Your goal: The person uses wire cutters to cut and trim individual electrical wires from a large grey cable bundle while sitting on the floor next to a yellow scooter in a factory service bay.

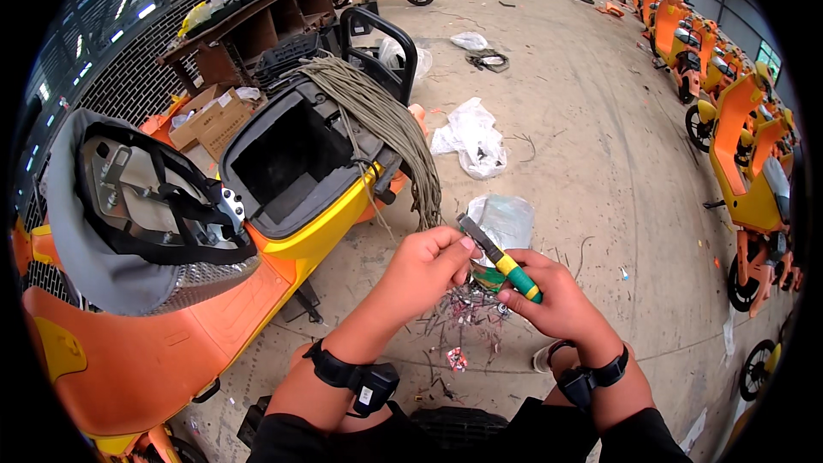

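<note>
In front of my knees, my right hand [557, 293] is closed around the green-and-yellow handles of a pair of pliers [513, 271]. Their dark metal jaws point up and to the left. My left hand [429, 267] is closed in a pinch right beside the jaws. Whatever lies between its fingertips is too small or hidden to make out. To the left stands an orange-and-yellow scooter [300, 257] with its grey seat [111, 270] tipped open. A thick bundle of grey-green wires [369, 107] drapes over the rear of its open storage box [291, 154].
Dark scraps of wire [467, 317] litter the floor below my hands. Crumpled plastic bags [471, 137] lie farther ahead. A cardboard box [213, 120] and a rusty metal bench [257, 21] stand behind the scooter. More orange scooters [744, 163] line the right side.
</note>
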`<state>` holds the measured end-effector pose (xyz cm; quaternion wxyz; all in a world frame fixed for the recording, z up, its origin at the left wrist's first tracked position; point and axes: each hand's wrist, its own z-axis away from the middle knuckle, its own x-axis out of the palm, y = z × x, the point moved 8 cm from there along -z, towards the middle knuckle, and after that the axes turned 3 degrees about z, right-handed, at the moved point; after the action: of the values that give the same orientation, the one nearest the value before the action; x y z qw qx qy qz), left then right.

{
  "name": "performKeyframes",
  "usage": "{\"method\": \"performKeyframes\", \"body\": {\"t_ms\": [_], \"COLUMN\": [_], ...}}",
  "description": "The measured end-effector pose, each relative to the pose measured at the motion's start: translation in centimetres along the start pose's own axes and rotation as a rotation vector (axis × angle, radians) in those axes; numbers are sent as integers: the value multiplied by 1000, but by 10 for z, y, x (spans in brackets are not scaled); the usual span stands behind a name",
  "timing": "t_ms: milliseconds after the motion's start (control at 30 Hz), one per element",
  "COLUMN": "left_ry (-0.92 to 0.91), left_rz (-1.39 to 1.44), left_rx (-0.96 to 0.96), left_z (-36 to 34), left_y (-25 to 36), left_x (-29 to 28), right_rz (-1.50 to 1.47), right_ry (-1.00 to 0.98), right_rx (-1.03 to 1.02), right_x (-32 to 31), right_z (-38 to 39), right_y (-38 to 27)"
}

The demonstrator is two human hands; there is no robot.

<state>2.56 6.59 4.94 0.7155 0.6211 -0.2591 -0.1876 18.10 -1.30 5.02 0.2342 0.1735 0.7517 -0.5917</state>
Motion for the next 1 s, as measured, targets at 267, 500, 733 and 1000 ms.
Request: {"method": "performKeyframes", "body": {"t_ms": [267,500,733,1000], "left_ry": [-141,244,198,-144], "left_rz": [408,-380,-147,719], "left_rx": [-203,275,165,-194], "left_z": [3,3,0,10], "left_y": [-8,17,9,-4], "left_x": [7,-2,0,24], "right_rz": [-90,-18,-49,-23], "right_ry": [-36,6,37,91], "right_rx": [27,107,85,-112], "right_x": [0,2,-2,-4], "right_z": [0,-1,-1,1], "right_y": [-5,1,-5,-11]}}
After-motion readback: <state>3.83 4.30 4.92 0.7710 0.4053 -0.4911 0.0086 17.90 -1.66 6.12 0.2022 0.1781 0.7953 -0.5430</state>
